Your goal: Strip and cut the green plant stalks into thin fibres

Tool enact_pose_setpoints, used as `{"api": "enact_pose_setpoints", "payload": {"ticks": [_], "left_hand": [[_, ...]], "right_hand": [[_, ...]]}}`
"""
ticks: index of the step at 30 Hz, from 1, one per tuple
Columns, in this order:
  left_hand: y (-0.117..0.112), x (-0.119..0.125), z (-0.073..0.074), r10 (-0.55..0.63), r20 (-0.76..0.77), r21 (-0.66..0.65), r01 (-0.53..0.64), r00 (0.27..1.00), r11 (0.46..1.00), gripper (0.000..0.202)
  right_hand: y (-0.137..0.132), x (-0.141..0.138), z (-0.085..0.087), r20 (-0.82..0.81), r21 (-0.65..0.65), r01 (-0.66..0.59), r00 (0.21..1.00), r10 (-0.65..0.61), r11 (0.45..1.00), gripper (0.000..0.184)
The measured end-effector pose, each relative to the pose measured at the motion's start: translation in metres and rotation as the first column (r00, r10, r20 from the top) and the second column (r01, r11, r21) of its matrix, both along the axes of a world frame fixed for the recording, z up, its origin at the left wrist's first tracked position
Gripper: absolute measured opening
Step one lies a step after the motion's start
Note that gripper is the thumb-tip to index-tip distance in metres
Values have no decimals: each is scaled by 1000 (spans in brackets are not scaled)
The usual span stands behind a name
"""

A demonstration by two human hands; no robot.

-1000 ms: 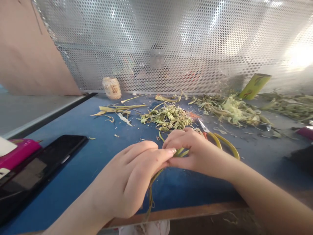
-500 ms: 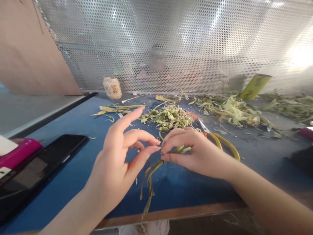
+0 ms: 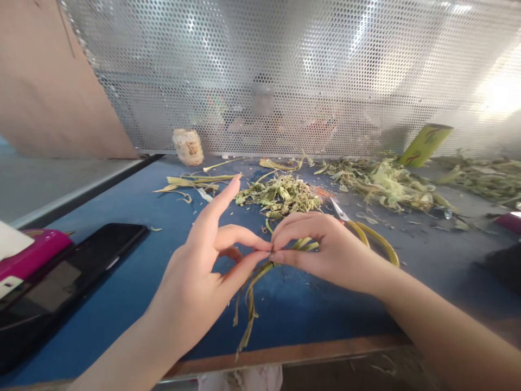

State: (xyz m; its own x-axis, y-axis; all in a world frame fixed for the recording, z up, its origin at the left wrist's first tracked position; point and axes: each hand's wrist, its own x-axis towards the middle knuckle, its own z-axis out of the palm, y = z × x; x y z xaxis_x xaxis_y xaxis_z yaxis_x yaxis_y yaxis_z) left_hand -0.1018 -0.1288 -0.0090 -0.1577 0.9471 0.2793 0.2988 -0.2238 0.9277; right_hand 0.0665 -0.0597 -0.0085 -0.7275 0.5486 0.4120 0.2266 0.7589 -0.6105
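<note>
Perforated metal panel (image 3: 163,65) is set as one sheet behind one blue tabletop (image 3: 106,304). Two bare hands are seen near the middle of its front half. By the right hand (image 3: 329,244) one thin bundle of plant strips (image 3: 251,307) is gripped between thumb and fingers, its loose ends drooping toward the front edge. Thumb and forefinger of the left hand (image 3: 195,282) are brought together right beside those fingertips; whether anything is pinched there cannot be told. One pile of clipped green pieces (image 3: 283,195) is seen just beyond. One pair of scissors (image 3: 339,209) is partly hidden by the right hand. Two leafy heaps are spread farther right, one pale (image 3: 388,184), one darker (image 3: 484,179), with one yellow-green tube (image 3: 427,144) tilted between them. One pale container (image 3: 188,146) is placed near the panel, and one black phone (image 3: 109,244) is laid at left.
</note>
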Motion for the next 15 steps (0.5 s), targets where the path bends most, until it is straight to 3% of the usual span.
{"api": "enact_pose_setpoints", "payload": {"ticks": [8,15], "left_hand": [[-1,9,2,30,-153,8,-29,988,1000,74],[3,7,4,25,44,-103,-21,999,994,74]], "right_hand": [[0,-1,1,7,-110,40,999,-40,993,7],[3,-2,-1,-46,-238,28,998,-40,971,8]]}}
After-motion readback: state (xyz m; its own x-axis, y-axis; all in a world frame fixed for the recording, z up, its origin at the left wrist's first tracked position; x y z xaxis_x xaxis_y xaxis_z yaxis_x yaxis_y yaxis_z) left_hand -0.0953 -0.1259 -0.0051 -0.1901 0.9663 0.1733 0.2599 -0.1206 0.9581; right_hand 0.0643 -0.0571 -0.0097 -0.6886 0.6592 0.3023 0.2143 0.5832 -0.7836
